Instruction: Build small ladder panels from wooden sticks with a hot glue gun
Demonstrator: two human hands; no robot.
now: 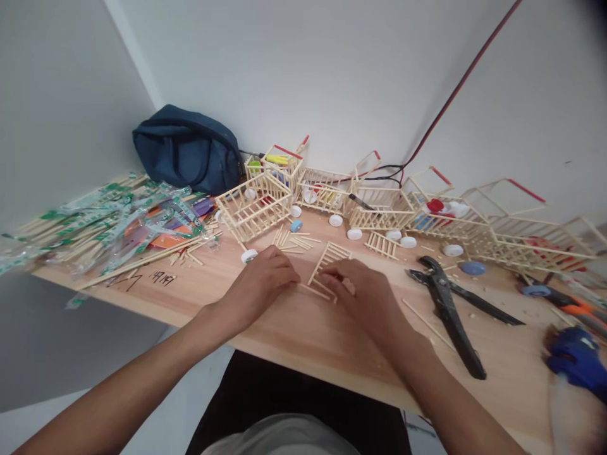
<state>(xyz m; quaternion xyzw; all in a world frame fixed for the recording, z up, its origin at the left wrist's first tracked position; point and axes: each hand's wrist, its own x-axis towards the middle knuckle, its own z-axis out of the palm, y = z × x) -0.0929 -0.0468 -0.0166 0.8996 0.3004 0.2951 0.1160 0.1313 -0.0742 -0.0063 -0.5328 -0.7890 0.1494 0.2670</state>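
Note:
On the wooden table in front of me lies a small ladder-like panel of wooden sticks (327, 254). My right hand (363, 291) is closed at its right side, with thumb and fingertips pinching the panel's near edge. My left hand (265, 278) has its fingers drawn together at the left end of a short wooden stick (315, 291), just below the panel. The fingers partly cover what each hand grips. Behind my left hand, loose cut stick pieces (301, 242) lie beside a blue bottle cap (296, 226).
Several small stick carts (256, 208) with cap wheels line the wall. Wrapped skewers (109, 221) lie at left, before a dark blue bag (187, 148). Black pliers (446, 309) lie at right, with a blue glue gun-like tool (576, 357) near the edge.

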